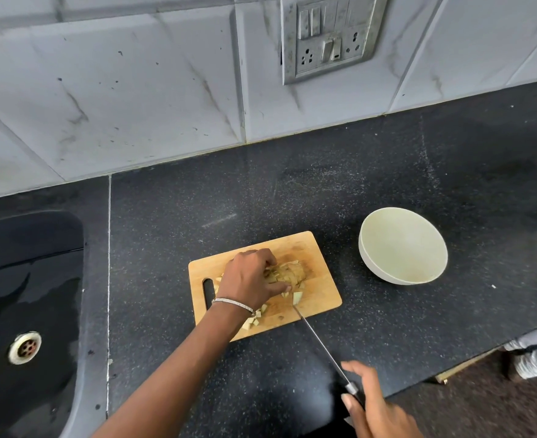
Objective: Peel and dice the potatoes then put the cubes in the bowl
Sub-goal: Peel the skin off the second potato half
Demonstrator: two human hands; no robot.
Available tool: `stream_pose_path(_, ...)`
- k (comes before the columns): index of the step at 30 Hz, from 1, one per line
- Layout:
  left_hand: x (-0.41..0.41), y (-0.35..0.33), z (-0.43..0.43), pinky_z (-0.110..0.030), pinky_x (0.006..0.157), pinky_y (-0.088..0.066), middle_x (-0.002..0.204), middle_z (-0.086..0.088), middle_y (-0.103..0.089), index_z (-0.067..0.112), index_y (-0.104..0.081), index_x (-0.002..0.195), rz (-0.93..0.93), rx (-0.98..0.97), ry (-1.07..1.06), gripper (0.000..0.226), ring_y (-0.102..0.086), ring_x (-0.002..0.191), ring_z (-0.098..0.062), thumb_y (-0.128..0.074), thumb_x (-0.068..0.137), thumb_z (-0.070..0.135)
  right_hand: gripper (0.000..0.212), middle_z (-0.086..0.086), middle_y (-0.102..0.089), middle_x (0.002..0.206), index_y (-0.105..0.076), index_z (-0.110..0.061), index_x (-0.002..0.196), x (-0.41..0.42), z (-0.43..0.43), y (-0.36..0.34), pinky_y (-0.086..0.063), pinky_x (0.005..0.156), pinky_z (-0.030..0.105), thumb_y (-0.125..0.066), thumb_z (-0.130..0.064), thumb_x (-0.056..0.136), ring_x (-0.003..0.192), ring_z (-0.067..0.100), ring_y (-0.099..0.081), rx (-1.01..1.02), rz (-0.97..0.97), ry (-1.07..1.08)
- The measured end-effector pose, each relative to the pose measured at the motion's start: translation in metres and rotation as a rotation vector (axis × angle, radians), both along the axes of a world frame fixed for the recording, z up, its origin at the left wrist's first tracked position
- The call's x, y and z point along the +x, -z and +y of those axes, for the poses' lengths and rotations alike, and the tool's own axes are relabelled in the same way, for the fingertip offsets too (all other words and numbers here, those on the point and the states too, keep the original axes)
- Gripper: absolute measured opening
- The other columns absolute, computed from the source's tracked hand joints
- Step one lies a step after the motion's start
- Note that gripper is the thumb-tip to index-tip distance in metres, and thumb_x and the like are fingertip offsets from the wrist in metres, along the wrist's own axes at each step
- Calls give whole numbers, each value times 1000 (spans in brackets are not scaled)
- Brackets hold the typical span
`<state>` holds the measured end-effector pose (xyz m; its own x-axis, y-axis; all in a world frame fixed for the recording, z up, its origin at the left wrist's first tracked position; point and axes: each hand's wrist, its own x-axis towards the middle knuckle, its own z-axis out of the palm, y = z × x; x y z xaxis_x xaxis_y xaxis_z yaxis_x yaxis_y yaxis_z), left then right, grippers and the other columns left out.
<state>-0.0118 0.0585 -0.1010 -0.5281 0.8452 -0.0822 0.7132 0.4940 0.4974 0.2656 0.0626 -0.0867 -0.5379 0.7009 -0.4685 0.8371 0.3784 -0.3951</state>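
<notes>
The left hand (248, 276) curls over the half-diced potato (287, 272) on the cutting board (319, 290). The right hand (376, 406) grips the knife (317, 339) by its handle, blade tip by a loose cube (297, 297). It seems best to tuck the fingertips back and space the cuts evenly. The bowl (403, 248) stands empty nearby.

My left arm reaches forward, and my left hand (251, 279) arches knuckles-up, fingers curled down onto the potato (287, 273), thumb stretched alongside it. My right hand (371, 406), low and near, grips the knife (317, 339) handle.
</notes>
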Motion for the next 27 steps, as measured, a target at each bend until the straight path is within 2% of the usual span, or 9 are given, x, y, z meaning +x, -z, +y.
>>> stream_pose_path(4,-2,-2,-2,-29,75,-53,95,6,-70,23,-68,103,-3,-9,7,60,-63,86,-12,-76,62,66,53,-15,-49,60,10,-55,117,5,3,2,-45,67,17,-39,-48,98,83,10,-68,68,27,18)
stream_pose_path(7,-7,-5,-4,-29,75,-54,94,7,-72,21,-71,101,-7,8,-8,54,-66,87,-11,-73,68,64,52,-11,-56,62,7,-62,114,4,3,1,-45,60,13,-40,-48,97,50,1,-52,101,87,16)
stream_pose_path(10,-15,-7,-4,-27,73,-50,90,6,-74,21,-74,96,-13,60,-11,14,-68,87,-15,-64,91,30,51,-7,-59,65,7,-67,108,3,3,2,-45,56,11,-39,-47,97,50,-4,-53,113,101,-8)
stream_pose_path(13,-23,-4,-1,-28,79,-46,99,1,-74,19,-75,105,56,17,44,26,-63,96,-21,-53,95,9,45,-6,-58,68,2,-65,113,-1,4,-1,-45,59,10,-37,-47,98,55,1,-55,125,108,15)
stream_pose_path(15,-26,-1,2,-29,79,-45,98,0,-72,23,-75,105,111,-24,97,25,-57,97,-23,-55,94,12,42,-17,-61,70,-3,-55,118,-2,2,-2,-45,59,10,-39,-46,99,53,1,-53,126,161,45)
stream_pose_path(17,-30,1,5,-32,78,-46,95,1,-67,26,-76,98,139,-48,111,20,-53,96,-22,-60,91,16,53,-51,-47,70,0,-58,117,-7,-1,-4,-42,49,12,-47,-43,96,44,-3,-48,78,120,30)
stream_pose_path(21,-32,-1,8,-36,77,-45,93,2,-61,27,-76,88,168,-59,105,13,-50,95,-22,-65,87,20,52,-34,-37,44,-44,-50,113,-2,-4,0,-17,29,7,-73,-32,73,26,-8,-21,133,68,1)
stream_pose_path(24,-33,-2,7,-32,76,-39,98,6,-56,29,-73,91,189,-84,135,11,-47,98,-19,-63,88,26,59,-47,-48,62,-24,-64,114,-3,-4,-1,-24,34,9,-66,-37,83,30,-5,-33,81,61,65)
stream_pose_path(27,-31,-4,3,-31,79,-34,106,9,-52,32,-71,96,208,-110,165,13,-44,102,-16,-60,91,28,66,-27,-54,53,-1,-80,102,-1,-5,7,-34,41,13,-56,-44,90,38,1,-43,172,112,47)
